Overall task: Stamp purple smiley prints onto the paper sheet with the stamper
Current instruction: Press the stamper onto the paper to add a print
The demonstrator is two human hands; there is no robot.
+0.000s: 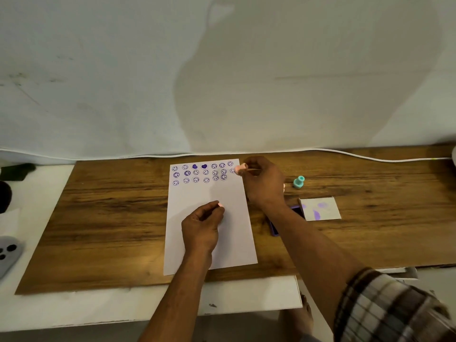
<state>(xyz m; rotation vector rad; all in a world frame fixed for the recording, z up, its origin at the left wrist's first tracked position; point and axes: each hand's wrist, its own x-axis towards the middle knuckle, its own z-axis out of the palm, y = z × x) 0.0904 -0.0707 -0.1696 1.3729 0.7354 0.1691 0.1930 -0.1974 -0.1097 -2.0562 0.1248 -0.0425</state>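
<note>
A pale wall rises behind a wooden board point(98, 218) laid on a white table; on the board lies the paper sheet point(209, 233), its long axis running away from the person, with three rows of purple smiley prints point(201, 174) and two hearts across its far end, the third row stopping short of the right edge.

The right hand point(264, 181) is at the sheet's far right corner, fingers closed around a pink stamper point(240, 169); the stamper lies tilted, its broad end pointing left toward the end of the second row, just beside the last print there; whether it touches the paper cannot be told. The bare space for a further print lies just near of that hand, toward the person, so the right hand is the nearer one; I judge the move turns on a short pull back and a squaring of the stamper upright.

The left hand point(202, 225) rests on the middle of the sheet, fingers curled together, probably pinning the paper; something small and pinkish shows at its fingertips, too small to name.

To the right, well apart from the paper, stand a teal stamper point(299, 181), a purple ink pad point(275, 228) partly under the right forearm, and a stained card point(320, 208).
</note>
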